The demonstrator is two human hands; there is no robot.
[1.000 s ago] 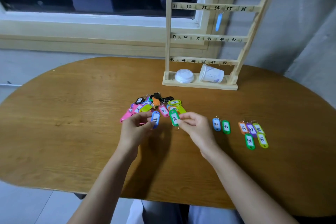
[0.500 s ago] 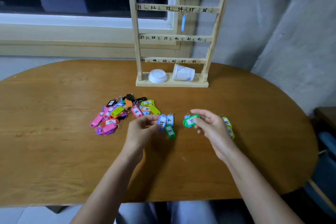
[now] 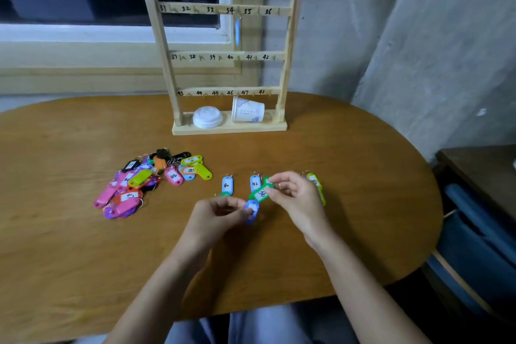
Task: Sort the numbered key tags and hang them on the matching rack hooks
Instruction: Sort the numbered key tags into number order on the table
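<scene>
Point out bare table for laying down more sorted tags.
Bare: the table near-left, below the tag pile; the strip between rack base and the blue tags; the right end past the yellow-green tags. Crowded: the pile, and around the left hand and right hand.

Smooth brown wood counter (image 3: 83,246) with a low sheen; pale raw wood rack (image 3: 229,127); glossy plastic tags (image 3: 139,184) with metal rings; rough grey wall (image 3: 418,36).

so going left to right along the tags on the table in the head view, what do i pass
pile of mixed tags → blue tag 40 → blue tag 42 → right hand pinching a green tag → yellow-green tags. The left hand and the held blue tag overlap these, so left out.
</scene>
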